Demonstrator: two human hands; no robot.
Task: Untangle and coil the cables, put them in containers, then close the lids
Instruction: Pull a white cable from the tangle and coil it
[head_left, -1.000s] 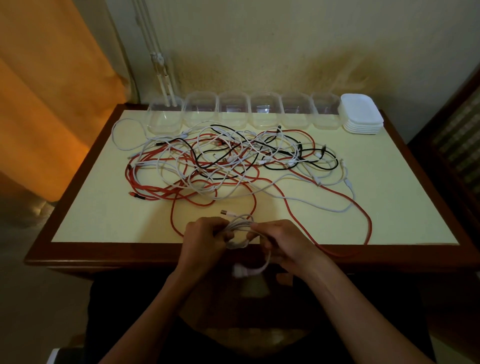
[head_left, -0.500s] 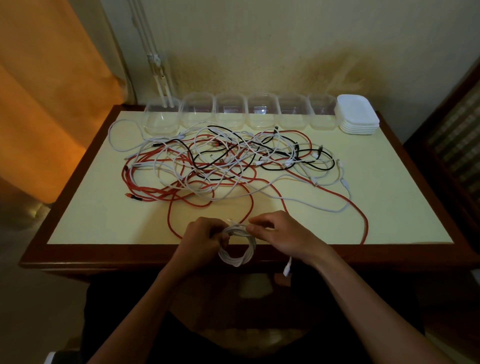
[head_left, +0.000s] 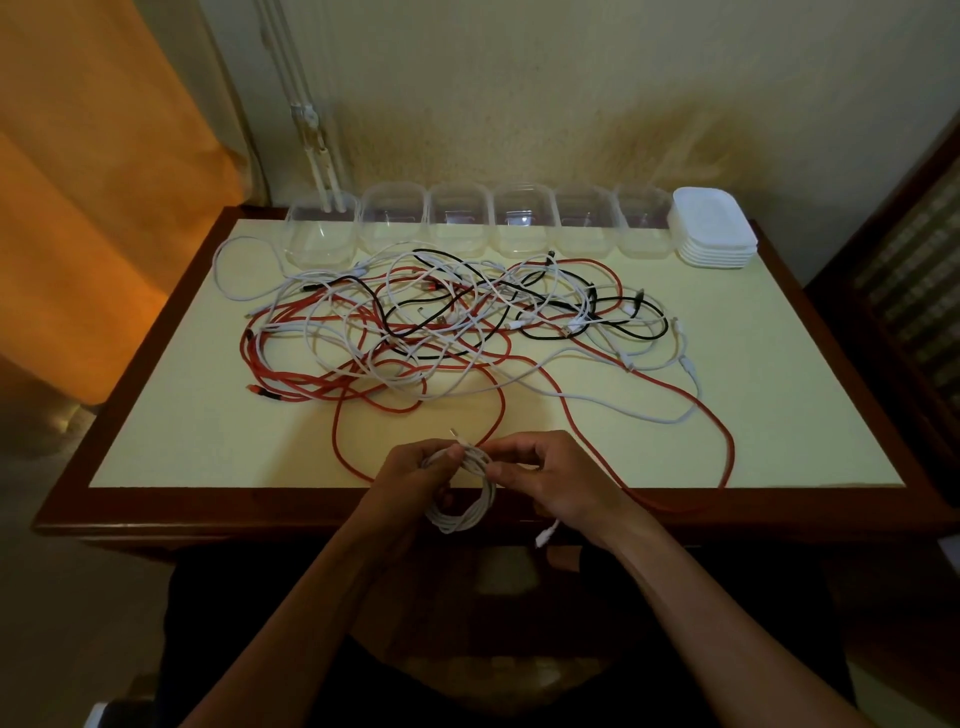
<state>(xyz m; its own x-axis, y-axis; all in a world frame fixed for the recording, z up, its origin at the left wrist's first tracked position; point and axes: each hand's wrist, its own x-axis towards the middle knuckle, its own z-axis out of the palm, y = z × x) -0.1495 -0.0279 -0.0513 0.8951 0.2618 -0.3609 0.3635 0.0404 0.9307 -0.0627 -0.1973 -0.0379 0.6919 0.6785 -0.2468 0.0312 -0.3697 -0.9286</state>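
A coiled white cable (head_left: 467, 506) hangs at the table's front edge. My left hand (head_left: 410, 478) grips the coil's left side. My right hand (head_left: 550, 478) pinches the top of the coil, and a loose plug end (head_left: 545, 535) dangles below it. A tangle of red, white and black cables (head_left: 457, 327) covers the middle of the table. Several clear open containers (head_left: 519, 223) line the back edge. A stack of white lids (head_left: 714, 228) stands at the back right.
The pale table top (head_left: 779, 405) has a dark wooden rim (head_left: 208, 512). A red cable loop (head_left: 727, 447) runs to the front right edge. An orange curtain (head_left: 93, 182) hangs at the left, a wall behind, dark furniture (head_left: 914, 291) at the right.
The white cable has been wound into a tighter coil between both hands. Its loose plug end has dropped to hang under my right hand. My right hand rose to the coil's top.
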